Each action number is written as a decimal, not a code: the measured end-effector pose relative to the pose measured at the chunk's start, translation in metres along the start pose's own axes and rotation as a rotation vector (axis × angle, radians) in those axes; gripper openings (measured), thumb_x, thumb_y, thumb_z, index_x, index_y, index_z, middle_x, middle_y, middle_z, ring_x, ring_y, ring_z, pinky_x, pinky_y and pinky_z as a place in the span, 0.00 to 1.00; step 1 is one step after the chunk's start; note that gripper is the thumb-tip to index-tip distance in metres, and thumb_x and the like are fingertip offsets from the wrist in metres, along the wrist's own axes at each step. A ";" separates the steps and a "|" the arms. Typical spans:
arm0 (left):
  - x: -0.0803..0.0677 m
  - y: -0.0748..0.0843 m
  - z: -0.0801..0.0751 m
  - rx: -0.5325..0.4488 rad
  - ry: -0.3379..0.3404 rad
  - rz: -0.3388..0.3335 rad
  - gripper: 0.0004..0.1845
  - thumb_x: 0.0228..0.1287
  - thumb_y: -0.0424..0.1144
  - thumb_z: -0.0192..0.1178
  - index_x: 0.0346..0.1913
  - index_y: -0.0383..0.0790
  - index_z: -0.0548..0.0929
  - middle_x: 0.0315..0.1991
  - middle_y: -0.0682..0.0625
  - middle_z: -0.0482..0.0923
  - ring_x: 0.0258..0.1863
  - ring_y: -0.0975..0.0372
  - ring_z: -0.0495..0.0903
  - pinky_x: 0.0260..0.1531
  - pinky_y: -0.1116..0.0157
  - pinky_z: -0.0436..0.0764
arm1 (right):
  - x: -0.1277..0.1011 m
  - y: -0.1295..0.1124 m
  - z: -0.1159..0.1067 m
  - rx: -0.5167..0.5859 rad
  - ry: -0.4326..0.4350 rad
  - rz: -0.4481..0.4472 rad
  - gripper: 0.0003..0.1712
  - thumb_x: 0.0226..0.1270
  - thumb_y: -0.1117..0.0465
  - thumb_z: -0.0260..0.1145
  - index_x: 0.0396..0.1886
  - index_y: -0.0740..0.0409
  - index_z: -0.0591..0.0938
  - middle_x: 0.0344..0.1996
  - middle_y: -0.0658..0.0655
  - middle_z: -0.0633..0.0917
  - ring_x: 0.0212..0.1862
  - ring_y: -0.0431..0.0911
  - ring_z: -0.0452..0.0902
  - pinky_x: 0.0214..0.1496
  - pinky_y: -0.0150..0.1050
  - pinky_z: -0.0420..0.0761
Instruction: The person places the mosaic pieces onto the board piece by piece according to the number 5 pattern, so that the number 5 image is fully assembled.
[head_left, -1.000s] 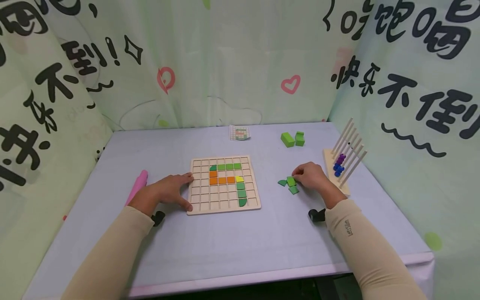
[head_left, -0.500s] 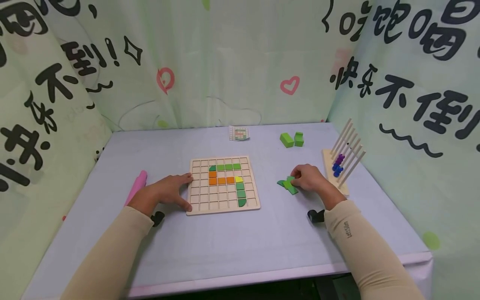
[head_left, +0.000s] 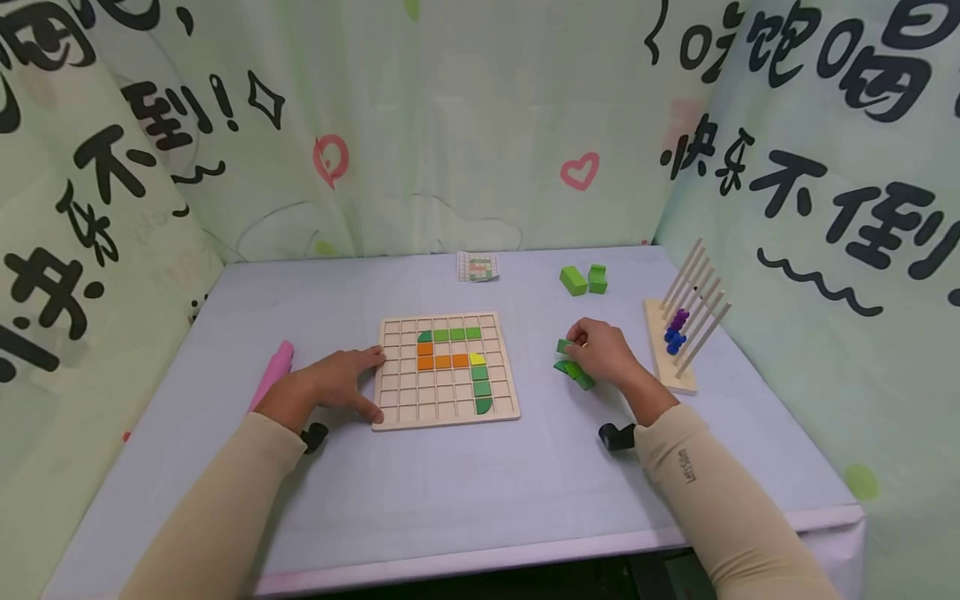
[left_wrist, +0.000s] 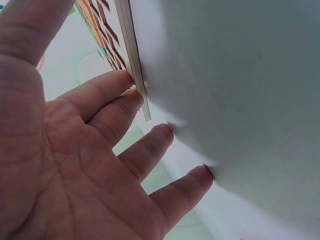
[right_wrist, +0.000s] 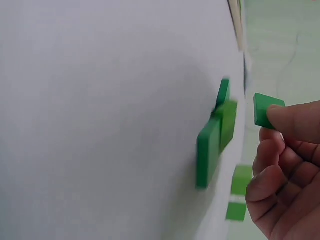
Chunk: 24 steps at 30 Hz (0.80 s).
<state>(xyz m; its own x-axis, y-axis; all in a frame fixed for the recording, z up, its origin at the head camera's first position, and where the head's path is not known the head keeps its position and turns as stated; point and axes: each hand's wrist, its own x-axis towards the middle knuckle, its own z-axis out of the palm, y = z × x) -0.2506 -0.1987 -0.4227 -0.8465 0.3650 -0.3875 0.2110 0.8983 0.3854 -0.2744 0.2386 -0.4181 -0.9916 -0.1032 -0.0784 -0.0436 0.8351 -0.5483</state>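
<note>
A wooden grid board [head_left: 397,402] lies mid-table, with green, orange and yellow tiles set in some of its squares. My left hand [head_left: 337,379] rests at the board's left edge, fingers spread, thumb and index touching the rim. In the left wrist view two fingertips meet the board's side [left_wrist: 131,50] and the others touch the tablecloth. To the right of the board, my right hand [head_left: 606,354] pinches a dark green square tile [right_wrist: 262,111] between thumb and fingers, raised off the table. Just below it lie several loose green tiles [head_left: 582,380], partly overlapping.
A peg stand [head_left: 670,371] with purple and blue beads stands at the right. Light green blocks [head_left: 573,280] sit at the back right, and a small printed pattern card [head_left: 477,267] lies behind the board. Beside the left forearm is a pink rod-shaped object [head_left: 279,363].
My right hand has lifted a dark green tile from the loose pile and shifted slightly left. The remaining loose tiles have been pushed closer together. The left hand stays in place.
</note>
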 end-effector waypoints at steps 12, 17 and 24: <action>-0.001 0.000 0.000 0.009 0.002 0.008 0.61 0.51 0.57 0.81 0.82 0.42 0.58 0.84 0.43 0.51 0.82 0.41 0.53 0.78 0.42 0.59 | -0.007 -0.047 0.031 0.104 -0.080 -0.048 0.08 0.70 0.62 0.67 0.45 0.59 0.83 0.37 0.56 0.83 0.41 0.48 0.76 0.41 0.38 0.76; -0.001 0.001 -0.001 0.006 0.002 0.012 0.60 0.51 0.56 0.81 0.82 0.42 0.58 0.84 0.43 0.51 0.82 0.41 0.52 0.78 0.42 0.59 | -0.010 -0.062 0.045 0.140 -0.125 -0.076 0.06 0.69 0.63 0.68 0.43 0.59 0.83 0.36 0.55 0.83 0.40 0.48 0.75 0.41 0.37 0.76; -0.004 0.002 -0.002 0.006 -0.001 0.012 0.61 0.50 0.56 0.81 0.82 0.41 0.58 0.84 0.42 0.51 0.81 0.40 0.53 0.78 0.42 0.59 | -0.018 -0.083 0.061 0.131 -0.211 -0.156 0.04 0.69 0.62 0.69 0.40 0.56 0.83 0.33 0.52 0.83 0.37 0.45 0.76 0.38 0.35 0.76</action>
<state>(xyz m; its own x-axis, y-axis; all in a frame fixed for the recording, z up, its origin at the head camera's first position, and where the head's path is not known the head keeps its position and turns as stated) -0.2479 -0.1986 -0.4193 -0.8433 0.3764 -0.3836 0.2244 0.8952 0.3851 -0.2458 0.1381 -0.4216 -0.9263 -0.3464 -0.1483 -0.1639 0.7248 -0.6691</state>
